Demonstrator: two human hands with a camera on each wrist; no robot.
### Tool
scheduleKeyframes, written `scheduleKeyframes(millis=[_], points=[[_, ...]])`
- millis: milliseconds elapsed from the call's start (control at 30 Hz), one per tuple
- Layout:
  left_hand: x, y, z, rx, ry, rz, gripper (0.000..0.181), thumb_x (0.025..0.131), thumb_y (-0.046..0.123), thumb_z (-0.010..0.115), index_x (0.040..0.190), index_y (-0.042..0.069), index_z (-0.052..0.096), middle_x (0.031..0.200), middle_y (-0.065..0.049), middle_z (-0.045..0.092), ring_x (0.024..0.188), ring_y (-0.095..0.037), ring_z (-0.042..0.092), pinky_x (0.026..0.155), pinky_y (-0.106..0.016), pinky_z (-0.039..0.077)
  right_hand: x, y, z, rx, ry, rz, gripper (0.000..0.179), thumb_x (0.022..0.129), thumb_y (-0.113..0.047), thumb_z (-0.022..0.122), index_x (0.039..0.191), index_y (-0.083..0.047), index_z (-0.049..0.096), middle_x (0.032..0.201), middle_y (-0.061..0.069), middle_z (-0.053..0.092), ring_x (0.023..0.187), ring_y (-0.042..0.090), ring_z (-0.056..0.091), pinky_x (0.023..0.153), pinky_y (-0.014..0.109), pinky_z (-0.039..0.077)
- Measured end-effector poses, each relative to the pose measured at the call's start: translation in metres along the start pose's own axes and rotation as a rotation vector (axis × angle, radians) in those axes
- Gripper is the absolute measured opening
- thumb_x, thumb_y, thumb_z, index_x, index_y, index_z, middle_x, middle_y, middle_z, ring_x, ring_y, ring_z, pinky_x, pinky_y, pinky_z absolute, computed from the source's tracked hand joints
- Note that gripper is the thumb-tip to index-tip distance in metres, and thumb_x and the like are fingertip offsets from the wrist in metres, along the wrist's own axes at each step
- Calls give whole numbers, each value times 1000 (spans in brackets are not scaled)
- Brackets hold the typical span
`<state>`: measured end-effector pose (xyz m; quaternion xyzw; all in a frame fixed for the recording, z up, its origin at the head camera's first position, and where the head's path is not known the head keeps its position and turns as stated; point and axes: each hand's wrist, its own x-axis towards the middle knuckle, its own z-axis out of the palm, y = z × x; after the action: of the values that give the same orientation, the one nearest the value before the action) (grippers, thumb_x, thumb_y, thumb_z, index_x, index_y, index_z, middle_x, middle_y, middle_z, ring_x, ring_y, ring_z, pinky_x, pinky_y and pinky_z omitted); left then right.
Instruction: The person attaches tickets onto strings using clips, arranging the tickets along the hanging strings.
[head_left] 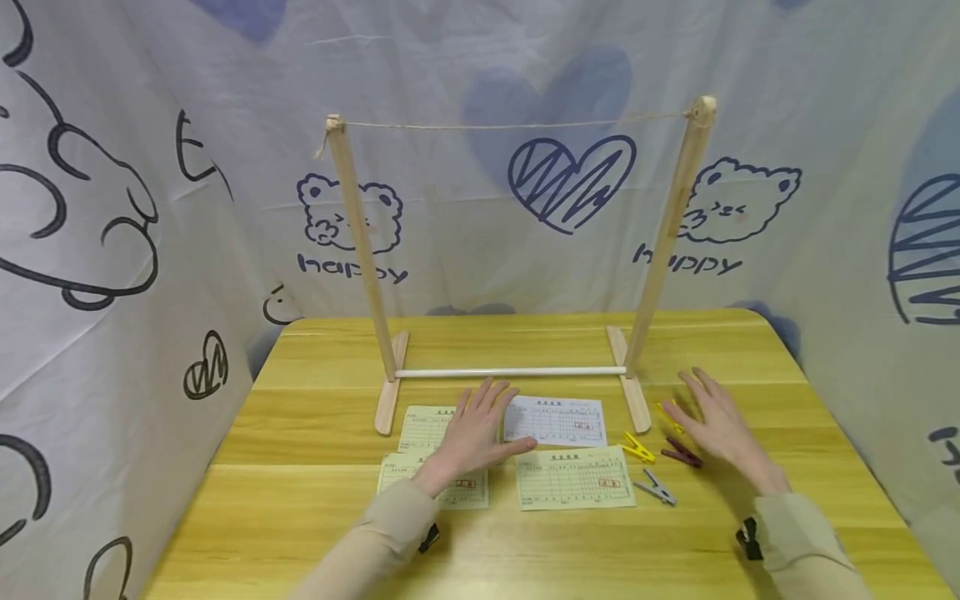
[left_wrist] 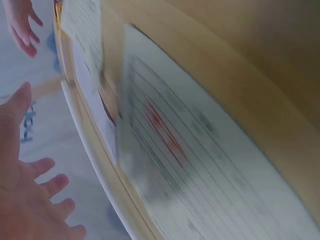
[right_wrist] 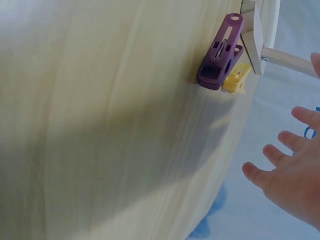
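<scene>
My left hand (head_left: 476, 433), fingers spread and holding nothing, hovers over several printed receipt slips. A green slip (head_left: 431, 427) and another green slip (head_left: 472, 492) lie partly hidden by the hand and sleeve. A white slip (head_left: 555, 421) lies beside its fingers, with a further green slip (head_left: 576, 479) nearer me. My right hand (head_left: 718, 423) is raised above the clothespins, also with fingers extended and nothing held. One yellow clothespin (head_left: 670, 417) is partly covered by it. Nearby lie a maroon clothespin (right_wrist: 221, 55), a second yellow clothespin (head_left: 639, 448) and a grey clothespin (head_left: 656, 488).
A wooden frame (head_left: 667, 242) stands behind the slips, with a string (head_left: 510, 127) tied across its top and a white rod (head_left: 510, 372) low between its posts. The wooden table (head_left: 300, 500) is enclosed by printed cloth (head_left: 450, 250) at the back and sides.
</scene>
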<state>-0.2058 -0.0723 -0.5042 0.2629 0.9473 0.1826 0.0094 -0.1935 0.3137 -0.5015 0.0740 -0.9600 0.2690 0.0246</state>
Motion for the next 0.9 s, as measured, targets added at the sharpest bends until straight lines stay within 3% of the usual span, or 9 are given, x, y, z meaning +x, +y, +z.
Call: scheduleKeyframes(millis=[167, 367, 467, 633, 733, 900], points=[[20, 31, 8, 43, -36, 78, 79, 90, 64, 63, 149, 14, 46, 152, -5, 49, 146, -29, 39, 125, -52, 26, 1, 3, 4, 19, -11, -10, 72, 101, -41, 57, 151, 7, 35, 156, 40, 24, 140, 62, 23, 109, 77, 24], [41, 60, 23, -2, -116, 133, 65, 91, 60, 65, 140, 19, 56, 142, -1, 58, 131, -23, 52, 113, -42, 43, -2, 4, 7, 39, -15, -8, 66, 100, -38, 61, 146, 5, 44, 147, 36, 37, 134, 58, 32, 105, 75, 31], [48, 70, 32, -39, -137, 137, 58, 89, 57, 69, 132, 19, 63, 133, 1, 63, 119, -19, 56, 100, -34, 48, -3, 3, 10, 51, 2, -5, 54, 98, -35, 65, 135, 3, 56, 134, 32, 48, 125, 53, 40, 99, 70, 38], [56, 80, 44, -79, -153, 134, 50, 84, 53, 77, 118, 18, 70, 116, 4, 66, 96, -10, 54, 84, -21, 43, -5, 0, 16, 34, 44, -68, 22, 90, -26, 76, 101, -7, 73, 105, 19, 61, 102, 39, 51, 86, 55, 41], [58, 83, 49, -80, -150, 130, 46, 82, 52, 79, 112, 18, 73, 109, 5, 66, 88, -7, 52, 81, -18, 40, -6, -1, 21, 13, 52, -122, 11, 85, -24, 81, 85, -16, 74, 91, 8, 64, 90, 29, 55, 80, 46, 41], [59, 87, 54, -77, -141, 110, 43, 81, 50, 81, 109, 18, 74, 104, 5, 66, 89, -7, 54, 82, -19, 42, -8, 2, 28, -1, 61, -183, 11, 81, -24, 85, 79, -23, 75, 78, -8, 65, 77, 14, 55, 75, 33, 39]])
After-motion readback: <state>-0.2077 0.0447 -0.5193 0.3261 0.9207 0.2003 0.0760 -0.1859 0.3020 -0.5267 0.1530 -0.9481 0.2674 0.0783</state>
